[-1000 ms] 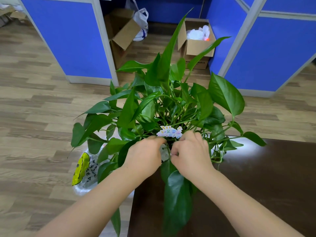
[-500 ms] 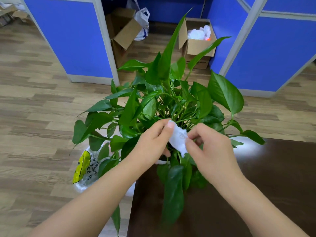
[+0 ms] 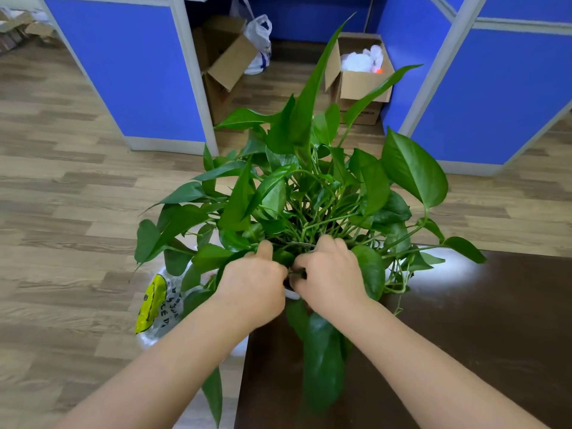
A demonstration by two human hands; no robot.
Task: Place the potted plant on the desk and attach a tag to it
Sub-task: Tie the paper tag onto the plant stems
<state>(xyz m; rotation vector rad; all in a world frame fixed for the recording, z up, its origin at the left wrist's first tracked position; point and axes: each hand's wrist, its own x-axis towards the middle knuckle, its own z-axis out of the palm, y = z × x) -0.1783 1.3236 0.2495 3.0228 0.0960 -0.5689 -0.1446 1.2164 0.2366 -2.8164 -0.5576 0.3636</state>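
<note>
A leafy green potted plant (image 3: 297,193) stands at the left corner of the dark brown desk (image 3: 464,335). Only a sliver of its white pot (image 3: 292,294) shows under my hands. My left hand (image 3: 253,283) and my right hand (image 3: 331,274) are pushed close together among the stems at the plant's base, fingers curled and almost touching. The tag (image 3: 301,243) shows only as a thin pale edge between my fingertips. The rest of it is hidden by my fingers and the leaves.
A clear plastic bag with a yellow print (image 3: 156,301) lies on the wooden floor left of the desk. Two open cardboard boxes (image 3: 223,66) (image 3: 360,82) and a white plastic bag (image 3: 258,44) sit by the blue partitions (image 3: 130,75) behind the plant.
Half a second ago my hands held the white tag up in front of the leaves. Both hands have since dropped lower into the stems, and the tag is now nearly out of sight.
</note>
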